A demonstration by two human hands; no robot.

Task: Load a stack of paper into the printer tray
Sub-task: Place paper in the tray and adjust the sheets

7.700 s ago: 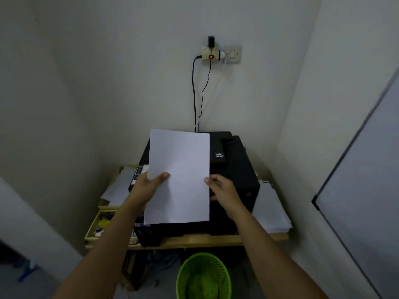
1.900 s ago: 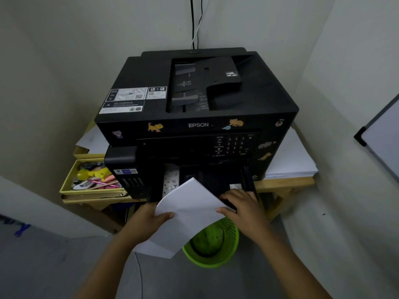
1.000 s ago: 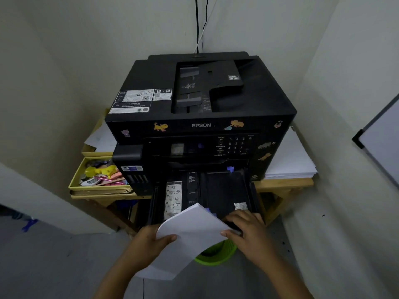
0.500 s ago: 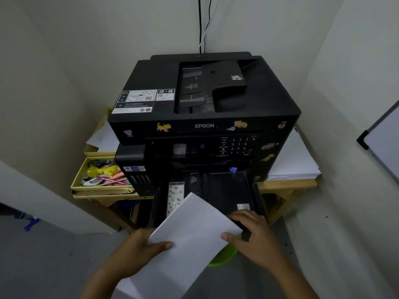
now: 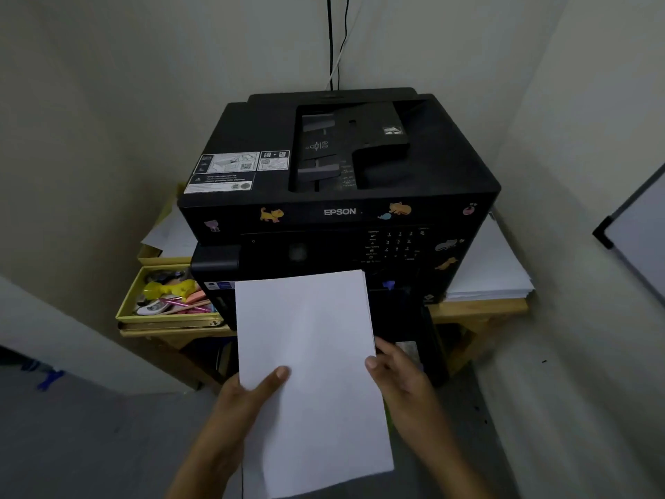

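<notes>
A thin white stack of paper [image 5: 309,361] is held flat in front of the black Epson printer [image 5: 338,174]. My left hand [image 5: 248,394] grips its left edge with the thumb on top. My right hand [image 5: 399,376] holds the right edge. The paper's far edge reaches the printer's front below the control panel. The pulled-out black paper tray [image 5: 414,329] lies under the paper, and only its right side shows.
The printer stands on a wooden table [image 5: 478,311] in a corner between walls. A yellow box of stationery [image 5: 165,297] sits left of it. A pile of white sheets [image 5: 489,271] lies to its right. Cables [image 5: 331,41] run up the wall behind.
The paper has swung from a diagonal to straight and moved forward over the open tray. Both hands have shifted with it, and the green bin below is now hidden.
</notes>
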